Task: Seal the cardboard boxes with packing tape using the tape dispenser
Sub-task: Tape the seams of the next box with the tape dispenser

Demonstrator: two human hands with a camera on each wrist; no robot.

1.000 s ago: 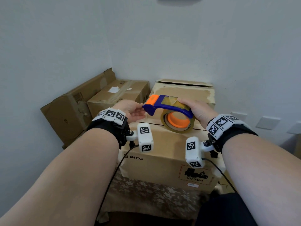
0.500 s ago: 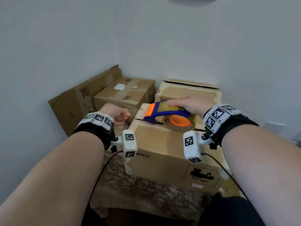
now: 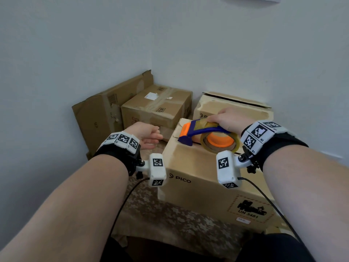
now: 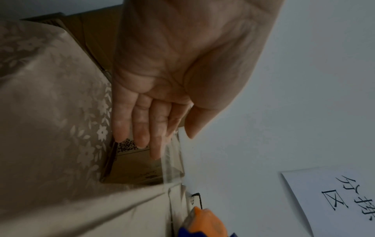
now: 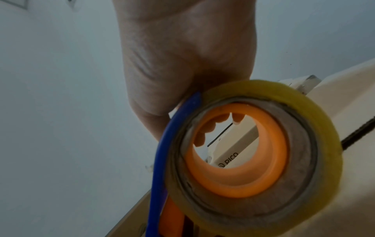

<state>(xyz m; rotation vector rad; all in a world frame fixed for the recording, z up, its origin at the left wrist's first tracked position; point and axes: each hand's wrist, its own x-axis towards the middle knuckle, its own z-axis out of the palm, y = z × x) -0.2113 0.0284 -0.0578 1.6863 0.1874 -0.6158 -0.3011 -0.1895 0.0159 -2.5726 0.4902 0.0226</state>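
My right hand [image 3: 226, 118] grips the blue and orange tape dispenser [image 3: 200, 129] from above and holds it on top of the near PICO cardboard box [image 3: 198, 167], nose toward the box's far left corner. Its yellowish tape roll [image 5: 253, 152] fills the right wrist view below my right hand [image 5: 178, 64]. My left hand [image 3: 147, 137] hovers just left of that corner. In the left wrist view a clear tape strip [image 4: 170, 160] runs from between the thumb and index finger of my left hand [image 4: 162, 112] down to the box edge beside the dispenser's orange nose [image 4: 202, 221].
Against the wall corner stand a taped box [image 3: 156, 108], a battered box [image 3: 98, 118] leaning at the left, and another PICO box [image 3: 236, 104] behind the near one. A flower-patterned cloth [image 3: 170, 214] covers the surface under the boxes. A paper sign [image 4: 334, 200] hangs on the wall.
My right hand has brought the dispenser down from mid-air onto the near box's top. My left hand has left the dispenser's nose and drawn away to the left.
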